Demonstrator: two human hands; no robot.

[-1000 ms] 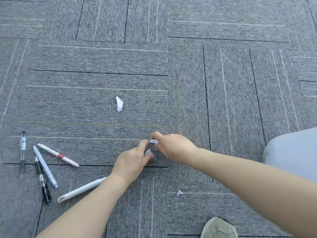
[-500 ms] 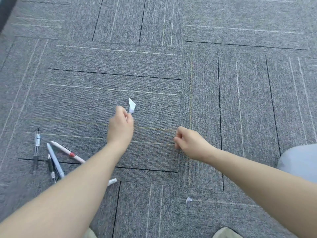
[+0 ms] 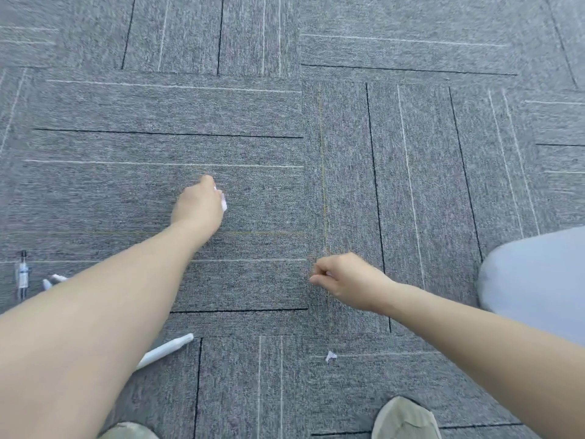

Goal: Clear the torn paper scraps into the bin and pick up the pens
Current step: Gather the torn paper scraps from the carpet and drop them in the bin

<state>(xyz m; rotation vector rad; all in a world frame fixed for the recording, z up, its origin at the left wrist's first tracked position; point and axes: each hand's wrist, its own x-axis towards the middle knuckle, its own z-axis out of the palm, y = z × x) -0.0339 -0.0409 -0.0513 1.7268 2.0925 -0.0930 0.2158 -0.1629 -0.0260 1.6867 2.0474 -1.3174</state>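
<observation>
Carpet (image 3: 411,153) in grey tiles, lined in black and white, across the whole floor. Left hand (image 3: 198,207) stretched far forward and low over the carpet, fingers (image 3: 209,185) curled shut on a white paper scrap (image 3: 223,202) that peeks out at the right edge of the fist. Right hand (image 3: 345,280) nearer the body and to the right, well apart from the left, thumb and forefinger pinched together; something pale at the pinch, too small to tell whether paper. Second paper scrap (image 3: 330,356) loose on the carpet below the right hand, near the right forearm, touched by nothing. White pen (image 3: 164,350) flat on the carpet by the lower left, one end hidden under the left forearm. Clear pen (image 3: 22,275) at the far left edge, lying nearly straight up and down in the frame. Tips of two more pens (image 3: 53,280) just beside it, mostly covered by the left forearm. Grey trouser knee (image 3: 538,274) at the right edge. Toes of two pale shoes (image 3: 405,419) at the bottom edge, the left one barely in sight.
</observation>
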